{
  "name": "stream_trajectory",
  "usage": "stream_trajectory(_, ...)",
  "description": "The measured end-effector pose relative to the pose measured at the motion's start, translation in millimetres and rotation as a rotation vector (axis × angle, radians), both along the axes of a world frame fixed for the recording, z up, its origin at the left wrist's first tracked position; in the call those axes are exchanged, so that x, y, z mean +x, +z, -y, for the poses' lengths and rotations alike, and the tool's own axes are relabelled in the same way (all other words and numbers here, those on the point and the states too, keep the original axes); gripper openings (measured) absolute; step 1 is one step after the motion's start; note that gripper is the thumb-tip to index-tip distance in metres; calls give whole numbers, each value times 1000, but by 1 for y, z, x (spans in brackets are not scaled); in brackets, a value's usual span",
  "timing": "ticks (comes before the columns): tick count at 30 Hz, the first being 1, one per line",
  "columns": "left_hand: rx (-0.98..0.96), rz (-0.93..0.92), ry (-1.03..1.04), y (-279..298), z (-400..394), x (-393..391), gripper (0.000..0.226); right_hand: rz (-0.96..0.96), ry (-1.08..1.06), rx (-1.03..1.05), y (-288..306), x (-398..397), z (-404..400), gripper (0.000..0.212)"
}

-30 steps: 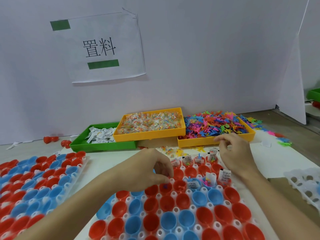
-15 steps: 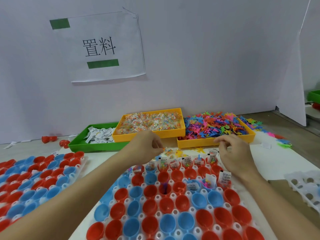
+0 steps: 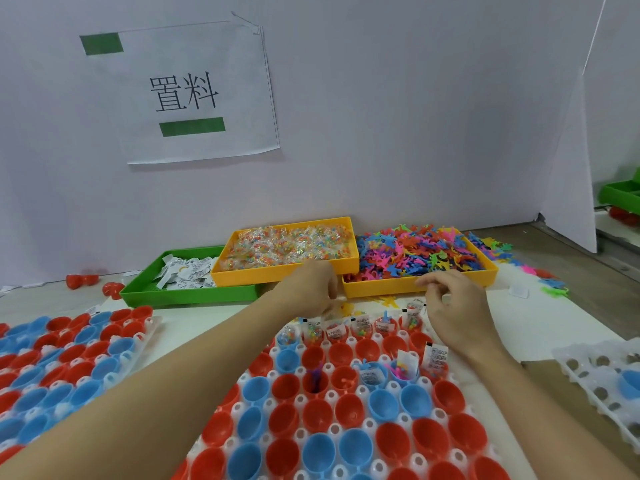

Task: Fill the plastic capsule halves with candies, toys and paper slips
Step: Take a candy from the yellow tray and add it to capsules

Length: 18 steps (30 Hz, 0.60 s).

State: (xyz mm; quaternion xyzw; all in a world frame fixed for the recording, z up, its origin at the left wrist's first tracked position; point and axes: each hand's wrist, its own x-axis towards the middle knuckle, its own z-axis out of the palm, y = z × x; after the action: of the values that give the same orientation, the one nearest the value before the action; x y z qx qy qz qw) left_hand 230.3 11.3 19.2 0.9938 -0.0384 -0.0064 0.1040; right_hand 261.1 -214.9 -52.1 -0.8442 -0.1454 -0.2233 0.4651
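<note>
Stock as I count it from the head camera.

Bins: three shallow rectangular plastic trays in a row against the wall. Green tray [image 3: 187, 296], left, holds white printed paper slips [image 3: 188, 273]. Yellow tray [image 3: 284, 271], middle, holds clear-wrapped candies [image 3: 287, 244], glossy and multicoloured. Second yellow tray [image 3: 415, 287], right, is heaped with flat toys [image 3: 415, 252] in pink, blue, orange and green; several more lie loose on the table [image 3: 540, 327] to its right.

Racks: three translucent white moulded racks with round sockets. Centre rack [image 3: 346, 429] carries smooth red and blue capsule halves [image 3: 284, 419], open side up. I count seven filled halves in its far row and three in the third row, right end; one red half [image 3: 317, 381] holds a purple toy alone. Left rack [image 3: 69, 368] is full of red and blue halves. Right rack [image 3: 602, 386] is mostly bare, with one blue half.

Hands: two. Left hand [image 3: 311, 292] is just beyond the centre rack's far row, fingers curled narrow; I cannot tell what it holds. Right hand [image 3: 453, 308] is at the far right corner of that rack, fingertips pinched close; its contents are too small to tell.

Wall: one white sheet [image 3: 194, 95] with printed characters and two green tape strips.
</note>
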Motion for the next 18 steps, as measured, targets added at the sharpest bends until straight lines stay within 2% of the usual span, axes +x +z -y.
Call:
stream_trajectory(6, -111, 89, 11, 25, -10, -17, 17, 3, 0, 13, 0, 1, 0, 26)
stream_trajectory(10, -297, 133, -13, 36, -12, -44, 10, 4, 5, 13, -1, 1, 0, 26)
stream_trajectory(14, -517, 31, -69, 37, -11, -71, 7, -3, 11, 6, -1, 1, 0, 26)
stream_trajectory(18, -620, -55, -145, 30, -9, -86, 2, -1, 9, -5, -1, 2, 1, 26)
